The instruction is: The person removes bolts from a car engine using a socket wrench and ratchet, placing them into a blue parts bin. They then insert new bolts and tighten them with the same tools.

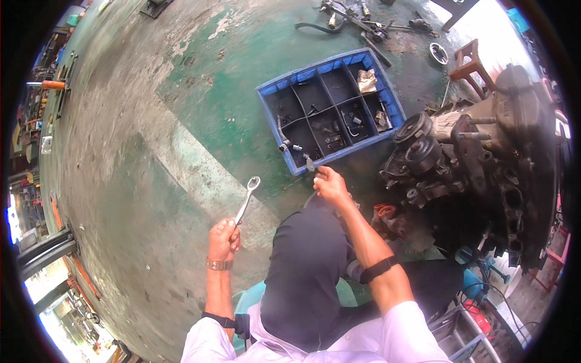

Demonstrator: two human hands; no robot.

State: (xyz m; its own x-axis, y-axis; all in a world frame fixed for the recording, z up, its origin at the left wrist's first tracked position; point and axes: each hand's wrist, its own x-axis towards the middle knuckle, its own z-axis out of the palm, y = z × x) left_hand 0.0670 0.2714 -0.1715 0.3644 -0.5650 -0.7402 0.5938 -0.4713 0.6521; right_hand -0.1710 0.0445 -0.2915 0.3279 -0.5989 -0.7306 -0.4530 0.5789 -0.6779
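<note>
My left hand (223, 239) is closed around the handle of a silver spanner (244, 204), its ring end pointing up and away from me over the floor. My right hand (333, 185) reaches to the near edge of a blue divided crate (285, 163), with thumb and fingers pinched together. Just beyond those fingertips shows a small grey metal piece (310, 164); I cannot tell whether the fingers grip it. Small metal fittings and bolts lie in several compartments of the crate, and a crumpled paper packet (367, 80) sits in a far right one.
A large greasy engine (466, 142) stands at the right, with a small wooden stool (473, 68) behind it. Loose metal parts (363, 23) lie on the floor beyond the crate. An orange-and-dark cloth (387, 219) is near my right knee. Tool racks line the far left.
</note>
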